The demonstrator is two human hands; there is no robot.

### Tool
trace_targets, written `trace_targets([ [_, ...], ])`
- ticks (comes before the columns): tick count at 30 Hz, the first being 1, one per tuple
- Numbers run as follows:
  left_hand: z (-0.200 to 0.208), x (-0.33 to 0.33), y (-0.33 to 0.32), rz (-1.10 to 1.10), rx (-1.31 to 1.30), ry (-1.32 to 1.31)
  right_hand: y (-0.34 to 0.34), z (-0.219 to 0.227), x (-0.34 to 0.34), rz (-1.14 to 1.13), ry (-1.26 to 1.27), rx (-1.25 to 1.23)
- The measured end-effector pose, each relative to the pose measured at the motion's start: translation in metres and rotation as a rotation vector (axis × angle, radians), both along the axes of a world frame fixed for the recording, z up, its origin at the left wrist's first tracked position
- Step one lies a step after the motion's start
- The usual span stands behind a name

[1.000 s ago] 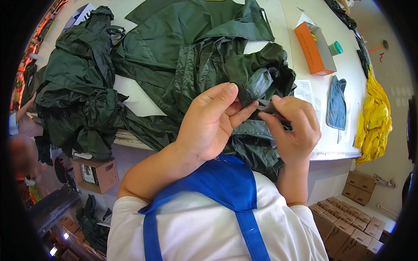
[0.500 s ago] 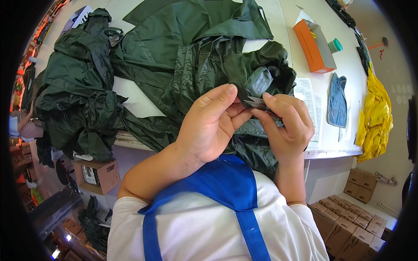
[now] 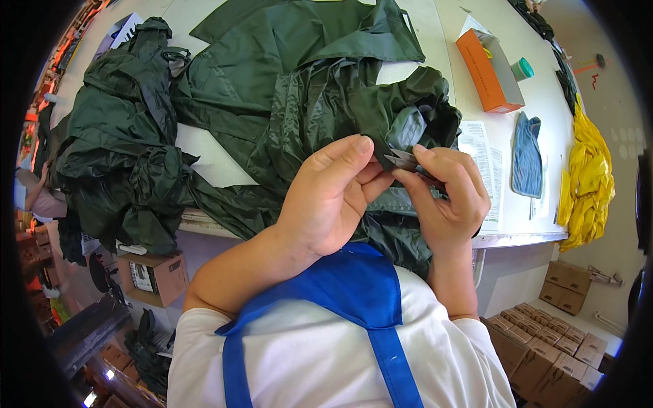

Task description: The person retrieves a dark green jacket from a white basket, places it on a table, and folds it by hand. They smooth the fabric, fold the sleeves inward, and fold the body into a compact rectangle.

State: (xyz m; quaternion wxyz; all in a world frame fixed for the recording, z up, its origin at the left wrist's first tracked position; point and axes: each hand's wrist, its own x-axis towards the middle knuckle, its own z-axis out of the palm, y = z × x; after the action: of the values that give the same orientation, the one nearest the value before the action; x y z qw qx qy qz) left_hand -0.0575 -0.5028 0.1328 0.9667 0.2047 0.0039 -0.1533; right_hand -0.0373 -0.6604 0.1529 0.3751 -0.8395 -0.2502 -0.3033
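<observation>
A dark green garment [image 3: 299, 102] of thin, shiny cloth lies spread and bunched over the table before me. My left hand [image 3: 333, 183] is closed in a pinch on a fold of it, thumb against fingertips. Close beside those fingertips, my right hand [image 3: 452, 190] grips small metal thread snips [image 3: 403, 161] between thumb and fingers. Their pointed blades reach toward the pinched cloth, and the handle is mostly hidden in the hand. A paler grey-green inner side of the cloth [image 3: 407, 128] shows just beyond the blades.
Another dark green heap [image 3: 122, 136] hangs over the table's left edge. To the right lie printed sheets [image 3: 479, 146], an orange box [image 3: 488, 71], a green-lidded container [image 3: 522, 69], a blue cloth piece [image 3: 526, 156] and yellow material [image 3: 590, 177]. Cartons [image 3: 544, 347] stand below right.
Both hands stay almost in place. The snips' blades have shifted slightly at the cloth and look a little further apart.
</observation>
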Motion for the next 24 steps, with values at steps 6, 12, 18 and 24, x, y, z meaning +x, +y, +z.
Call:
trace_targets([
  [6, -0.001, 0.0, 0.0, -0.01, 0.069, 0.001, -0.002, 0.0, 0.006, 0.083, -0.085, -0.047],
  [12, -0.002, 0.004, 0.012, -0.065, 0.01, 0.08, -0.036, -0.025, 0.031, 0.049, 0.633, 1.062],
  [18, -0.019, 0.011, 0.023, 0.069, 0.813, -0.288, -0.026, -0.03, 0.016, 0.479, 1.117, 0.943],
  [24, 0.004, 0.0, 0.008, 0.281, 1.397, -1.175, -0.018, -0.048, 0.036, -0.085, 0.658, 0.408],
])
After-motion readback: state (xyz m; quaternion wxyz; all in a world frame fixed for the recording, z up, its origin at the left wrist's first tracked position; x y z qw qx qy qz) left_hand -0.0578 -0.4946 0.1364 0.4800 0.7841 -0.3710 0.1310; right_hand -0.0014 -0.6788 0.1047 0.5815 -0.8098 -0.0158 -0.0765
